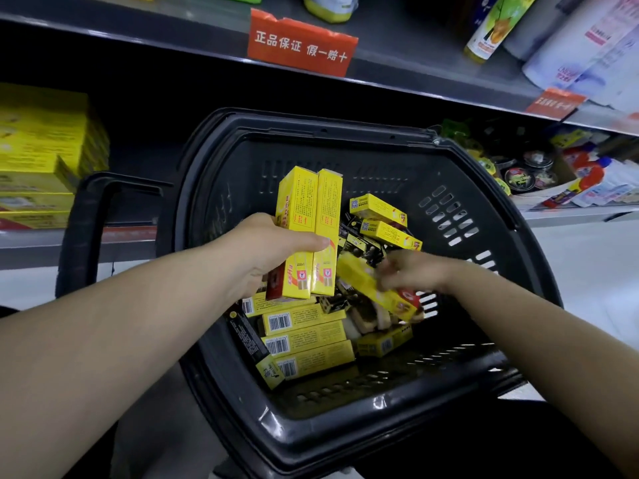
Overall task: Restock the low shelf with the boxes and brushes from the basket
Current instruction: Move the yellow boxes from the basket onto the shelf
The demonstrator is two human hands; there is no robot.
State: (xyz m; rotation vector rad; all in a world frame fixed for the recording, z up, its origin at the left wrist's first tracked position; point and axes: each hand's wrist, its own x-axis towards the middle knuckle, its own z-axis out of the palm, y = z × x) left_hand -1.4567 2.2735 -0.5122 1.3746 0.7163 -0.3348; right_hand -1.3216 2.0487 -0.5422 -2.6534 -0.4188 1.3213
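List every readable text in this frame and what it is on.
"正品保证 假一赔十": red tag on the upper shelf edge.
Second red tag, far right: blurred.
Yellow boxes in the left hand and basket: print and barcode digits too small.
Bottle labels above: blurred.

Low shelf (34, 245) with stacked yellow boxes (38, 160)

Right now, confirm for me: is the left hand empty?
No, the left hand grips yellow boxes held upright above the basket, with its thumb across their fronts.
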